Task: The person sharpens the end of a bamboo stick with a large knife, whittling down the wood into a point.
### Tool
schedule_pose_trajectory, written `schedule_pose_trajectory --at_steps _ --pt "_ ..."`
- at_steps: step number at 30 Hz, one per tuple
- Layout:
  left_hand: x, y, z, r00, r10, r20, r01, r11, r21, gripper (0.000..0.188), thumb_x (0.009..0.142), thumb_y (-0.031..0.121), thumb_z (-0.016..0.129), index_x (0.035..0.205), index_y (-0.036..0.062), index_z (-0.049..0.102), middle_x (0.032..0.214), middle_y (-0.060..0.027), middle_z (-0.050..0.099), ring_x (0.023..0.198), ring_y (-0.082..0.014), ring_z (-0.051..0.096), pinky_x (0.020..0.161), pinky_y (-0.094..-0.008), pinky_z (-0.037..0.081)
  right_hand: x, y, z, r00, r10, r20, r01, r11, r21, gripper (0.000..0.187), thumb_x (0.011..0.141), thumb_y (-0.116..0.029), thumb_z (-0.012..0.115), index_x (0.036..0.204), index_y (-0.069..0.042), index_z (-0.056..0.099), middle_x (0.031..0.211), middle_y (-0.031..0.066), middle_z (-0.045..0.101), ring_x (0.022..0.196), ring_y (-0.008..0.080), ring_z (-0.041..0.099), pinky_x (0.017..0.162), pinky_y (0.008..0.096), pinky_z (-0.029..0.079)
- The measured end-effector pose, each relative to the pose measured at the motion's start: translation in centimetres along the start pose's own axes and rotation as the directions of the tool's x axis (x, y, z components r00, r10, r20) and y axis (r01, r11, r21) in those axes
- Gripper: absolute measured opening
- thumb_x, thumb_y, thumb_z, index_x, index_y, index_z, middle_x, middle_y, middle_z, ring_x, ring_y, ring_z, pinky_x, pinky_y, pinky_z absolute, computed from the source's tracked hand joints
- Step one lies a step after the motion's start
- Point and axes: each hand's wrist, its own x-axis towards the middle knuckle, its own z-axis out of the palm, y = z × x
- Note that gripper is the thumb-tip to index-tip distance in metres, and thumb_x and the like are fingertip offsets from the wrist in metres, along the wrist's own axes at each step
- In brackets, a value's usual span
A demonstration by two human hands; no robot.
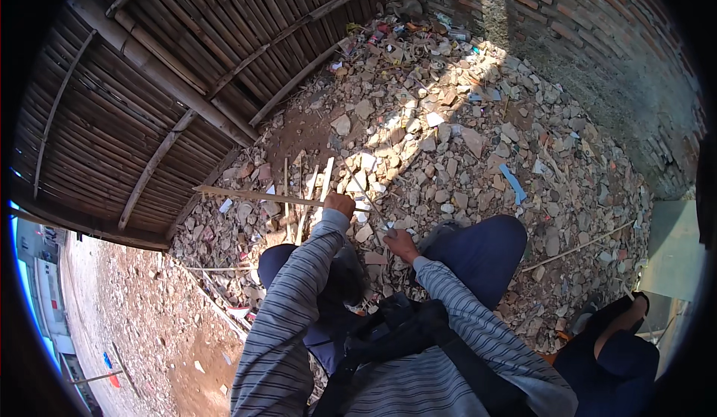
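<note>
In the middle of the head view, my left hand [340,204] is closed around a long, pale split-bamboo strip [258,195], which extends far out to the left. My right hand [403,245], lower and to the right, grips the near end of a thin dark rod [366,193]. That rod slants up and left, passing just right of my left hand; whether it is a tool or a stick cannot be made out. Several more pale strips [311,193] lie beyond and left of my left hand. My knees are bent on either side of my hands.
Broken brick and stone rubble [448,156] covers the ground. A bamboo-slat wall [149,96] rises at left, a brick wall [597,36] at far right. A blue strip [513,183] lies on the rubble. Another person [620,350] is close at lower right, near a grey-green panel [674,245].
</note>
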Motion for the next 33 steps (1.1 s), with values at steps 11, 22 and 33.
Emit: schedule_pose_trajectory --at_steps 11,22,33 --pt "-0.4 0.3 -0.7 1.000 0.002 0.008 -0.002 1.000 0.009 0.016 0.091 0.020 0.061 0.088 0.0165 0.077 0.087 -0.0032 0.075 0.083 -0.0218 0.073 0.065 -0.0384 0.054 -0.2 1.2 -0.4 0.988 0.118 0.103 -0.102 0.984 -0.145 0.048 0.078 -0.037 0.069 0.095 0.007 0.066 0.089 0.0246 0.068 0.086 0.0387 0.067 0.077 0.0468 0.051" --pt "0.2 0.8 -1.1 0.998 0.002 0.065 -0.005 0.999 0.047 0.018 0.092 0.021 0.060 0.092 0.0126 0.077 0.086 -0.0065 0.075 0.078 -0.0266 0.073 0.059 -0.0407 0.053 -0.2 1.3 0.2 0.999 0.028 0.032 -0.019 0.965 -0.262 0.044 0.081 -0.033 0.068 0.089 0.010 0.061 0.078 0.0211 0.065 0.075 0.0363 0.064 0.073 0.0460 0.049" --pt "-0.2 0.6 -0.1 0.999 0.020 0.036 -0.020 1.000 -0.004 0.018 0.090 0.017 0.060 0.087 0.0127 0.077 0.084 -0.0081 0.074 0.083 -0.0265 0.073 0.063 -0.0393 0.057 0.3 -1.5 -1.0 0.924 0.235 0.303 -0.318 0.910 0.266 0.030 0.080 -0.024 0.069 0.079 0.004 0.061 0.065 0.0105 0.061 0.048 0.0190 0.056 0.051 0.0374 0.046"
